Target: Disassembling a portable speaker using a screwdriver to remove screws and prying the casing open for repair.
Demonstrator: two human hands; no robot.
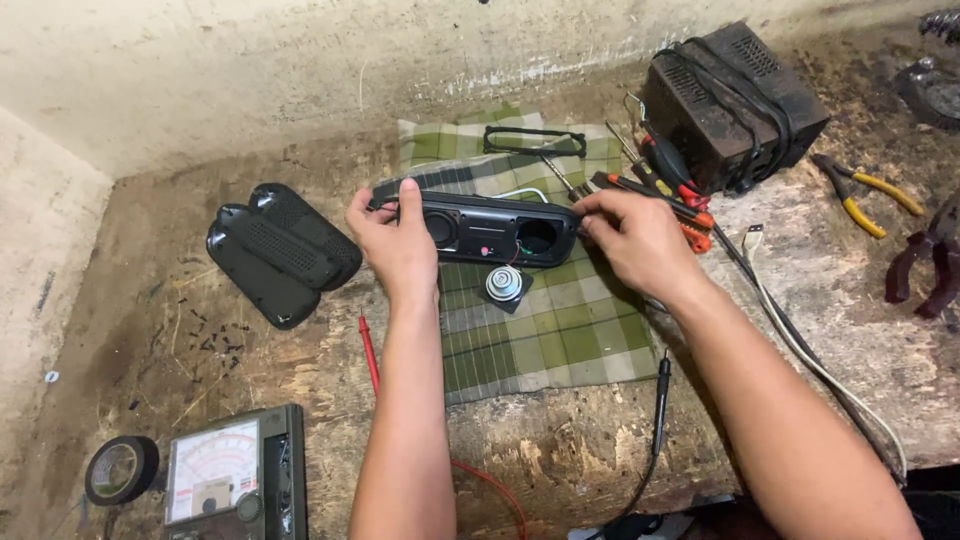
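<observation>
A long black speaker housing (490, 229) with two round openings lies across a green checked cloth (540, 335). My left hand (392, 240) grips its left end, the forefinger resting on the top edge. My right hand (632, 235) holds its right end. A small round speaker driver (503, 284) lies on the cloth just below the housing, joined to it by thin wires. A black oblong frame (534, 140) rests at the far end of the cloth.
Two black grille covers (282, 252) lie left of the cloth. Screwdrivers (660, 185) and a dark box (735, 100) wrapped in cable sit to the right, yellow pliers (865, 192) beyond. An analogue meter (232, 475), black tape roll (121, 469), red probe (368, 350) and black probe (660, 405) lie near the front edge.
</observation>
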